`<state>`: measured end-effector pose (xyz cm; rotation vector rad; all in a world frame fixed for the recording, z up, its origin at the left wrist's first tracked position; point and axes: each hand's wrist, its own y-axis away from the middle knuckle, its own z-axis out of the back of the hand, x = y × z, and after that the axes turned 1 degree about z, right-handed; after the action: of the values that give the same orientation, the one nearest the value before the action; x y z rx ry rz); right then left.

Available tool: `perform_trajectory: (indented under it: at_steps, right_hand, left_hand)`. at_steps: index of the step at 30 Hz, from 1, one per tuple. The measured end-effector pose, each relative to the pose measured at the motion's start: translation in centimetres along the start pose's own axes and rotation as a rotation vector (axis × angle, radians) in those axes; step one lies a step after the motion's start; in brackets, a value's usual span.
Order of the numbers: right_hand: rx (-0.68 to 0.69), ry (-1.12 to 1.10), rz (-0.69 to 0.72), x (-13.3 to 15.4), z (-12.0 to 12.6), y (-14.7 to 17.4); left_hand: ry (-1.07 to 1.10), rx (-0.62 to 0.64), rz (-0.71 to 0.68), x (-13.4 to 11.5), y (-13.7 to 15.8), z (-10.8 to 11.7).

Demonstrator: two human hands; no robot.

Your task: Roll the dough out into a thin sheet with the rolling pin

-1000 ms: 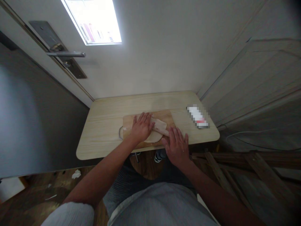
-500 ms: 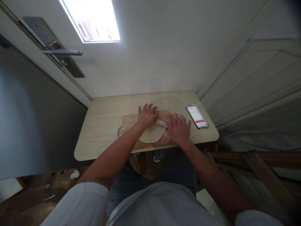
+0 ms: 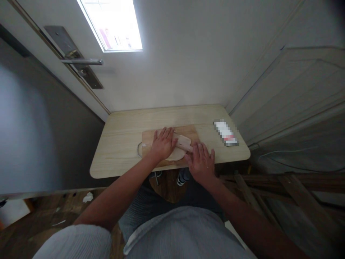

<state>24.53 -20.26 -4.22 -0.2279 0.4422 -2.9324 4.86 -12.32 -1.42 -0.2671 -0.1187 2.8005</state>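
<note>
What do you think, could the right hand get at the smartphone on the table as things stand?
Probably yes. The right hand rests on one end of the rolling pin; the smartphone lies on the table farther right, with nothing visible between them. Leaving the rolling pin would likely come first.

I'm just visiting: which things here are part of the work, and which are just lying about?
Part of the work:
Rolling pin, under the left hand and right hand
Flat dough, beneath the pin
Wooden board, under the dough
Table, supporting the board

Just lying about:
Pixelated phone, on the table's right
Crumpled white scrap, on the floor
</note>
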Motion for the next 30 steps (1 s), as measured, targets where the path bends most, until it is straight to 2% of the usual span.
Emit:
perform_trajectory:
  at_steps: [8,12,16,20,23,26,28,30]
  right_hand:
    - [0.000,-0.014,0.030,1.0,0.6,2.3]
    - [-0.040,-0.042,0.030,0.5,0.3,1.8]
    - [0.007,-0.086,0.015,-0.8,0.8,-0.5]
    - [0.042,-0.088,0.106,-2.0,1.2,-2.9]
    - [0.050,-0.092,0.177,-1.9,1.0,-4.8]
    - [0.085,-0.119,0.234,-1.0,0.6,-7.1]
    - [0.116,-0.148,0.285,-0.3,0.3,-8.6]
    - [0.145,-0.168,0.333,0.0,-0.1,-10.0]
  left_hand:
    - [-0.012,-0.033,0.021,-0.1,3.3,0.1]
    - [-0.005,-0.067,0.051,-0.3,4.1,-0.3]
    - [0.021,-0.083,0.079,-0.7,4.3,-0.1]
    - [0.065,-0.098,0.118,-0.4,4.7,0.6]
    - [0.093,-0.174,0.179,1.1,4.6,1.5]
    - [0.079,-0.284,0.213,3.0,3.3,2.4]
    - [0.039,-0.299,0.209,4.0,1.9,2.6]
    - [-0.005,-0.263,0.222,4.7,0.6,2.3]
